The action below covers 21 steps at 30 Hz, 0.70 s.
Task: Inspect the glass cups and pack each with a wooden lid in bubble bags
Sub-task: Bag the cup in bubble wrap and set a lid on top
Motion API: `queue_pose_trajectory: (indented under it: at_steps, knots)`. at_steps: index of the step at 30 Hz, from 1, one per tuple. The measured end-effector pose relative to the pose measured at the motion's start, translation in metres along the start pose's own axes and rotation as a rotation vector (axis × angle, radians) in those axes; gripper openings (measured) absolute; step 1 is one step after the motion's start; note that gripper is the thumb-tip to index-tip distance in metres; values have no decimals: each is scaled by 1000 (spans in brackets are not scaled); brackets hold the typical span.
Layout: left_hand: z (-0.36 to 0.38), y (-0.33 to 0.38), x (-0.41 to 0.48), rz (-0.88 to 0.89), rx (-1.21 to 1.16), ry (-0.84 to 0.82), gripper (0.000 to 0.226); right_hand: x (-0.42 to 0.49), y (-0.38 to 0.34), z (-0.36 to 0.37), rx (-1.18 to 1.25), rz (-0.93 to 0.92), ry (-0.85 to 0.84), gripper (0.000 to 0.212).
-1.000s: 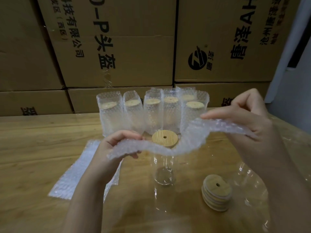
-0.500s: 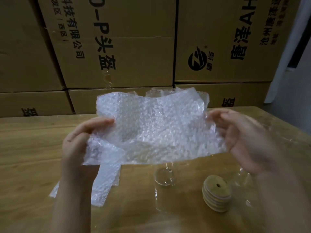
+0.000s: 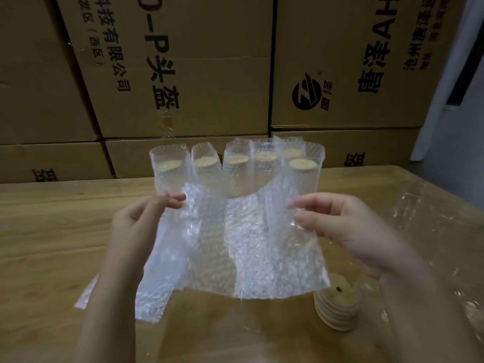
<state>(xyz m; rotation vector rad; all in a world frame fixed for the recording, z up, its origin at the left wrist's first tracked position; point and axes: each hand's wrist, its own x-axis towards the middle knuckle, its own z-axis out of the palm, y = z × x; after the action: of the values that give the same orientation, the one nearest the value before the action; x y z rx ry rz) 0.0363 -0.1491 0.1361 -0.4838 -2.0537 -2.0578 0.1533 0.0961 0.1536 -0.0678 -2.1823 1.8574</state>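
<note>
Head view. The left hand [image 3: 141,224] pinches the upper left edge of a clear bubble bag [image 3: 251,247] between thumb and fingers. The right hand [image 3: 340,226] pinches the upper right edge in the same way. The bag hangs broadside to the camera above the wooden surface [image 3: 52,231], its top edge sagging in a curve between the 2 hands. Whether its mouth is parted cannot be told.

Behind the bag, at the far side of the surface, stand 6 packed cups [image 3: 170,174] in a tight upright row. Each is sleeved in a bubble bag, with a round wooden lid showing through near the top.

Near right, just beside the lower right corner of the held bag, lies a stack of wooden lids [image 3: 337,307]. The topmost lid is tilted and has a small hole in its middle.

Near left, spare bubble bags [image 3: 154,305] lie flat on the surface, partly hidden by the left forearm and the held bag.

Cardboard boxes [image 3: 196,61] with black printing are stacked as a wall behind the surface.
</note>
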Motion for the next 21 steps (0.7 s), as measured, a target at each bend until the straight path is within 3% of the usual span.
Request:
queue_pose_trajectory:
  at_steps: [3,9,13,21]
  knots:
    - [10,5,-8,49,207,18,20,4,5,16,-118,-69,71,11]
    - [38,28,-30,63,293,-421,46,4,15,58,-162,-279,156,11]
    - [44,33,-35,138,266,-350,38,0,15,72,-54,-340,95,12]
    - [43,32,-33,153,298,-285,13,0,12,74,157,-288,-27,6]
